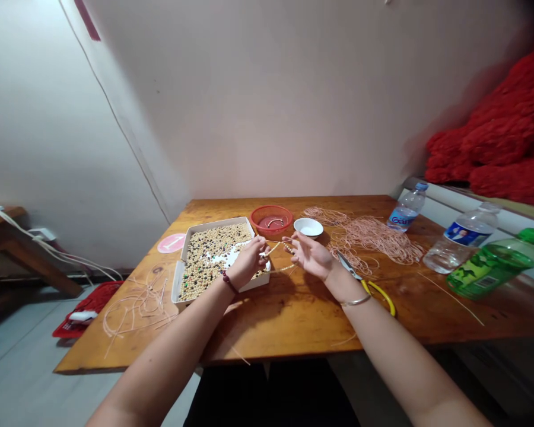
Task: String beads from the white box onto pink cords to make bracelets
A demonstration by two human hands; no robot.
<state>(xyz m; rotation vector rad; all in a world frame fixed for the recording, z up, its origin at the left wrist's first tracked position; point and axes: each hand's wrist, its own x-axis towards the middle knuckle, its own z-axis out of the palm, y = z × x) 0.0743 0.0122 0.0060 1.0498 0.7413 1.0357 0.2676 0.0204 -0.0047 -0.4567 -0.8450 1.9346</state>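
Observation:
Between my two hands stretches a beaded string (273, 249), its pale beads hanging in a loop above the table. My left hand (249, 261) pinches one side of it, over the right edge of a white tray (177, 284) filled with small tan, dark and green beads. On the other side my right hand (314, 256) has its fingers closed on the string, with a few beads showing at the fingertips. Just beyond my right wrist lies a pair of yellow-handled scissors (376, 289), partly hidden by the arm.
Behind the hands stand a red basket (271, 209) and a white bowl (308, 228). Pink cord (378, 237) lies heaped at the right, with loose cord (137, 302) at the left. Bottles, including a green one (498, 264), line the right side near red yarn (498, 124).

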